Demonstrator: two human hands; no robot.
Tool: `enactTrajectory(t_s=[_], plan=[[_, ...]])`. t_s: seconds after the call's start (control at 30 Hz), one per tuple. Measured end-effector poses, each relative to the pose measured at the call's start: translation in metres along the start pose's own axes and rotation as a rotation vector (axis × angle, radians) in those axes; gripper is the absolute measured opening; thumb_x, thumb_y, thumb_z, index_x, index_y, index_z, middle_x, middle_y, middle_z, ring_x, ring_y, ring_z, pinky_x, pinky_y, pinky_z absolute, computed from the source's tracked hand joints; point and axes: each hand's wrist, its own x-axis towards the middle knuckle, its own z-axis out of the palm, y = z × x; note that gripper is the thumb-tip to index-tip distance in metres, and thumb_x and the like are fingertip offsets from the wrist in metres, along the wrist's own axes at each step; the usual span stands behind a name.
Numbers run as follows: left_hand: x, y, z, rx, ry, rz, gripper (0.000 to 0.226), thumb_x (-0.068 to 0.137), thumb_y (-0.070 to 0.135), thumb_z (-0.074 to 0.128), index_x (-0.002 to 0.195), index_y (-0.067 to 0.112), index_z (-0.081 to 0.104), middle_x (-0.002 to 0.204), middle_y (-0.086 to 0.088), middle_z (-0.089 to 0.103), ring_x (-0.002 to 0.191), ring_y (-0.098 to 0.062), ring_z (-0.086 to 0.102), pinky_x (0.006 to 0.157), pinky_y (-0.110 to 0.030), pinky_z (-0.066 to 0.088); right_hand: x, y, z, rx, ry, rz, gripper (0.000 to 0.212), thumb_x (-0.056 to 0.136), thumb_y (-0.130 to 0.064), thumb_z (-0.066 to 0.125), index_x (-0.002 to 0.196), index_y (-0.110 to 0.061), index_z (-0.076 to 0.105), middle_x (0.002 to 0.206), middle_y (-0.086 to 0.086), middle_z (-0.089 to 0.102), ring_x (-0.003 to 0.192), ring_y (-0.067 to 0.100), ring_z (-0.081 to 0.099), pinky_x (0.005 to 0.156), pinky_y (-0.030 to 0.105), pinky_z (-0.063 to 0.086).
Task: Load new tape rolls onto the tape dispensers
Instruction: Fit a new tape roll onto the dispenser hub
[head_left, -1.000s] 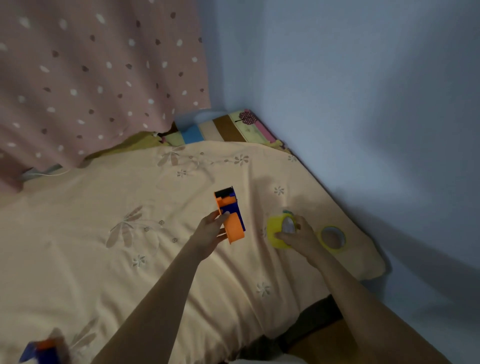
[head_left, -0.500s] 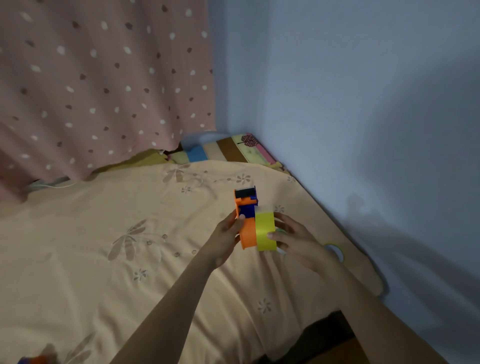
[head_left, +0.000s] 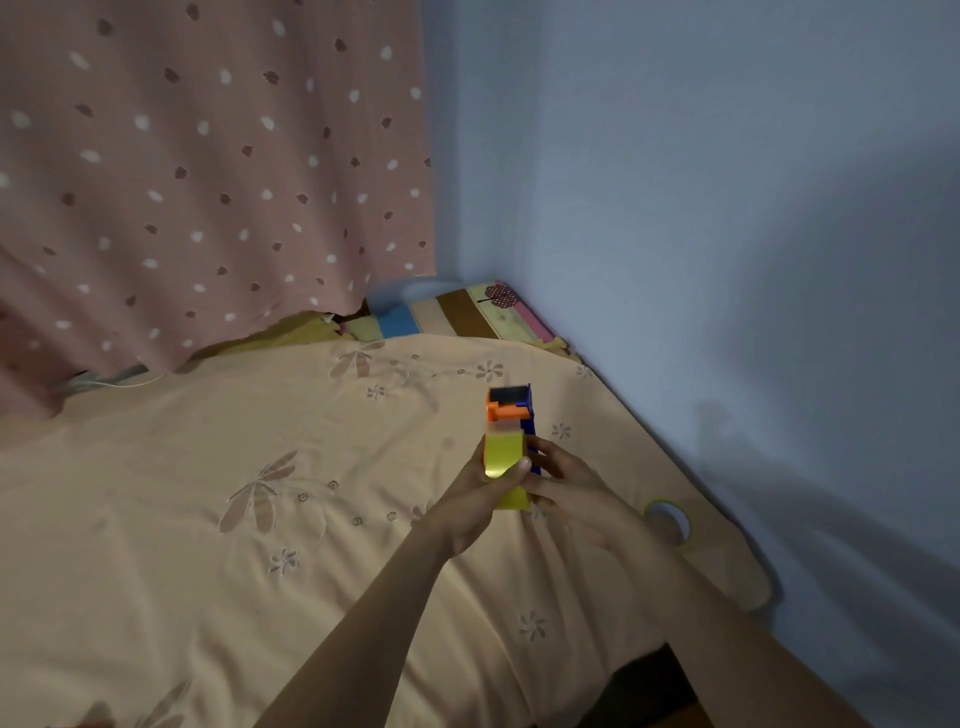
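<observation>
We hold orange-and-blue plastic tape dispenser (head_left: 511, 415) in left hand (head_left: 475, 499) | right hand (head_left: 563, 480) presses yellow tape roll (head_left: 505, 457) into dispenser, fingers curled | risk: roll seats crooked, slips onto peach floral bedsheet (head_left: 260, 493)

Two bare forearms, no sleeves visible up to the frame edge; left hand (head_left: 475, 501) and right hand (head_left: 569, 486) ungloved; no rings, watch or bands discernible in dim light.
</observation>
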Motion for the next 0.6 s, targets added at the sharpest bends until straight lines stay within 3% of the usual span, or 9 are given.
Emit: enactTrajectory(t_s=[0.07,0.17,0.27,0.4,0.47,0.53,0.6], plan=[[0.003,-0.002,-0.001,-0.025,0.031,0.005,0.053,0.087,0.039,0.074,0.134,0.027,0.054,0.121,0.0,0.072,0.112,-0.017,0.069,0.084,-0.026,0.058,0.0,-0.001,0.004,0.016,-0.036,0.009,0.072,0.083,-0.045,0.075,0.146,-0.035,0.045,0.142,-0.008,0.057,0.124,0.013,0.061,0.104,0.036,0.052],[0.006,-0.001,-0.004,-0.005,0.038,0.014,0.058,0.08,0.032,0.081,0.131,0.023,0.056,0.115,-0.002,0.073,0.108,-0.018,0.07,0.083,-0.026,0.057,0.003,-0.004,0.01,0.028,-0.048,0.032,0.059,0.097,-0.04,0.059,0.151,-0.03,0.04,0.146,-0.001,0.054,0.131,0.019,0.055,0.112,0.041,0.044],[0.009,-0.002,-0.006,0.003,0.076,0.035,0.058,0.072,0.01,0.087,0.123,0.024,0.063,0.109,-0.002,0.076,0.1,-0.018,0.073,0.078,-0.027,0.059,0.006,-0.009,0.012,0.113,-0.06,0.084,0.057,0.1,-0.045,0.048,0.153,-0.027,0.035,0.15,0.001,0.049,0.138,0.021,0.048,0.117,0.038,0.038],[0.012,-0.003,-0.007,-0.031,0.179,0.038,0.053,0.073,-0.007,0.074,0.121,0.013,0.067,0.101,-0.006,0.076,0.094,-0.021,0.072,0.075,-0.029,0.058,0.011,-0.018,0.012,0.056,-0.053,0.078,0.052,0.102,-0.039,0.049,0.151,-0.023,0.039,0.149,-0.001,0.049,0.138,0.021,0.048,0.119,0.041,0.035],[0.011,0.001,-0.01,-0.081,0.212,0.03,0.057,0.066,-0.005,0.073,0.121,0.006,0.067,0.101,-0.008,0.075,0.095,-0.023,0.07,0.076,-0.032,0.058,0.013,-0.022,0.011,-0.211,0.151,-0.04,0.042,0.1,-0.031,0.056,0.139,-0.015,0.055,0.138,0.006,0.061,0.124,0.022,0.059,0.11,0.043,0.046],[0.008,0.006,-0.015,-0.106,0.214,0.021,0.064,0.058,0.001,0.073,0.121,0.004,0.065,0.101,-0.007,0.074,0.095,-0.021,0.07,0.074,-0.03,0.058,0.016,-0.022,0.008,-0.428,0.388,-0.152,0.03,0.095,-0.021,0.062,0.125,-0.012,0.063,0.121,0.007,0.07,0.106,0.019,0.068,0.089,0.033,0.057],[0.006,0.01,-0.019,-0.106,0.207,0.01,0.066,0.059,0.002,0.07,0.124,0.005,0.063,0.106,-0.008,0.071,0.099,-0.021,0.067,0.079,-0.033,0.058,0.017,-0.022,0.006,-0.515,0.416,-0.142,0.042,0.091,-0.027,0.069,0.13,-0.015,0.057,0.12,0.004,0.068,0.102,0.018,0.066,0.078,0.023,0.052]])
